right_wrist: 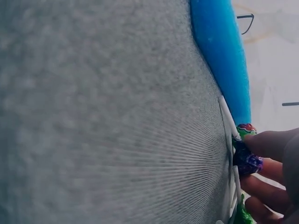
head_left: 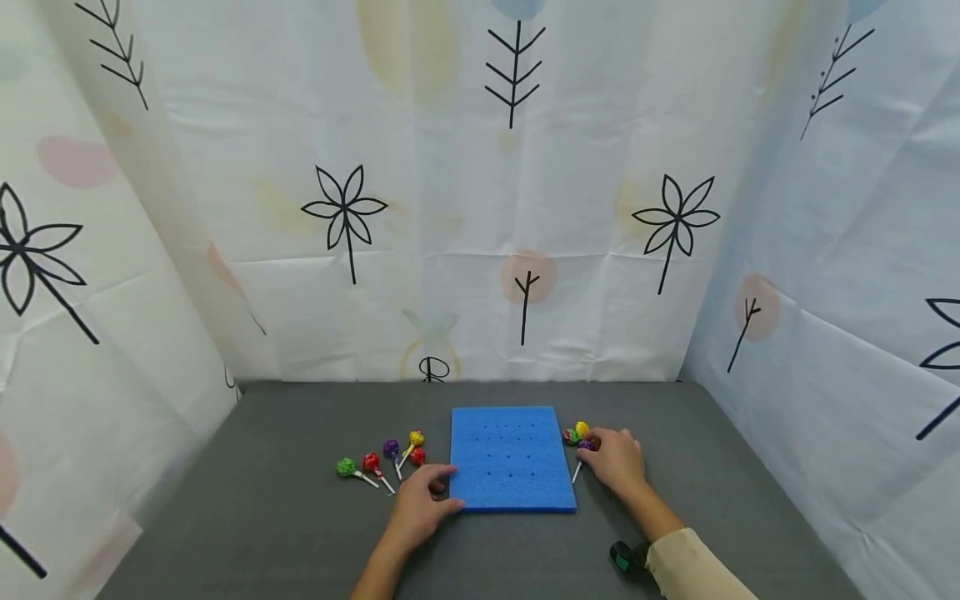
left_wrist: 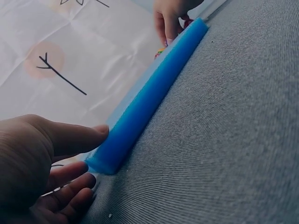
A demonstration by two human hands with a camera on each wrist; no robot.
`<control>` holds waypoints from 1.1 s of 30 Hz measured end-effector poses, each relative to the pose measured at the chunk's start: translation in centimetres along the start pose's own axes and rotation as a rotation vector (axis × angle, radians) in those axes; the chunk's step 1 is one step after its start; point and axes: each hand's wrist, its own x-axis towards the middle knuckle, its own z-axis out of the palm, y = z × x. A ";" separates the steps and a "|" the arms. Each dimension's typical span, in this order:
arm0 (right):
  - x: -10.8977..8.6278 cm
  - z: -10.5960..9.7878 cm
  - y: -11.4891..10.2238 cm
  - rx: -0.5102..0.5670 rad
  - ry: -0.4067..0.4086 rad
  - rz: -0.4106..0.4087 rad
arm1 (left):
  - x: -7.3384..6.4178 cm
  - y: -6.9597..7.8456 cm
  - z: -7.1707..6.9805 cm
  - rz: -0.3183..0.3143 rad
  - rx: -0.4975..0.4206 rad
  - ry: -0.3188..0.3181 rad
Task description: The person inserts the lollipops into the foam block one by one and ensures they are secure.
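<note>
A blue foam board (head_left: 513, 492) dotted with small holes lies flat on the grey table. My left hand (head_left: 416, 510) rests at its left edge, thumb by the near corner and fingers relaxed along the side. Right of the board, my right hand (head_left: 618, 460) pinches the head of a purple lollipop (right_wrist: 247, 162) between thumb and fingers; its white stick (head_left: 577, 472) points toward me. Close around those fingers lie a yellow lollipop (head_left: 582, 428) and a red-and-green one (head_left: 571, 437). Another lollipop with a green wrapper (right_wrist: 244, 213) shows under the fingers in the right wrist view.
Left of the board lie several lollipops: green (head_left: 346, 467), red (head_left: 371, 462), purple (head_left: 391, 448), yellow (head_left: 416, 437) and a second red (head_left: 417, 457). A black device (head_left: 626, 557) is at the right wrist. Printed white curtains (head_left: 450, 317) enclose the grey table (head_left: 300, 542).
</note>
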 end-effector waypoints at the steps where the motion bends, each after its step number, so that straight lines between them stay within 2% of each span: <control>1: -0.1 0.0 0.0 0.008 0.008 -0.005 | 0.0 0.0 0.0 0.002 0.007 0.001; 4: -0.2 0.0 0.0 0.034 0.037 -0.019 | 0.0 0.0 0.0 0.003 0.018 0.000; 11: 0.2 -0.5 -0.5 0.082 0.083 -0.044 | 0.1 0.1 0.0 -0.040 0.033 -0.005; 21: 0.7 -1.4 -1.1 0.186 0.179 -0.143 | 0.0 0.2 0.0 -0.050 0.044 -0.022; 33: 1.9 -2.2 -2.1 0.293 0.208 -0.175 | -0.1 0.1 0.1 -0.065 0.036 -0.046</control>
